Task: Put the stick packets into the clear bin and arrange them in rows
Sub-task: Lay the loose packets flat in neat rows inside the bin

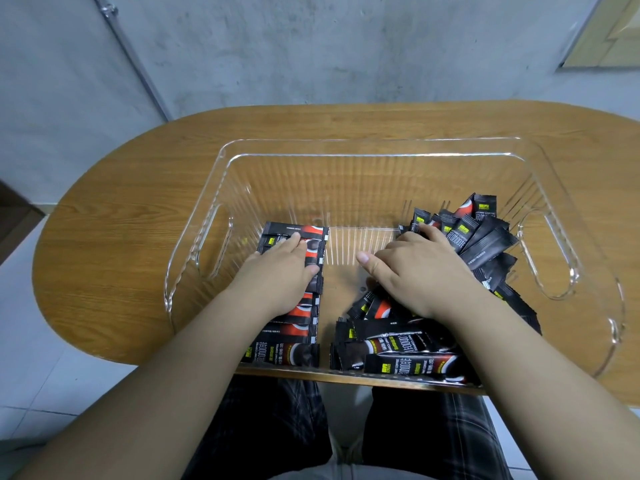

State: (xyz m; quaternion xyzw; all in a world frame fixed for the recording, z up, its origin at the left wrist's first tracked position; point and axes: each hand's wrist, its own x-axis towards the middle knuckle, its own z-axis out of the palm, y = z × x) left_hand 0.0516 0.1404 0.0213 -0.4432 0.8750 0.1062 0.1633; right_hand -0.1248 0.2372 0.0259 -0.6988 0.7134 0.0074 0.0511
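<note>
A clear ribbed bin (367,147) stands on the wooden table. Inside it on the left, black and red stick packets lie side by side in a neat row (298,332). My left hand (277,275) rests flat on that row with straight fingers. On the right, a loose heap of the same packets (485,233) is piled against the bin's right wall and front. My right hand (422,271) lies on that heap, fingers spread and reaching among the packets; its fingertips are partly hidden, and no packet is plainly gripped.
The bin fills most of the oval wooden table (121,209), which stands against a grey wall (311,46). A bare strip of bin floor (346,244) separates the row from the heap. My legs show below the table's front edge.
</note>
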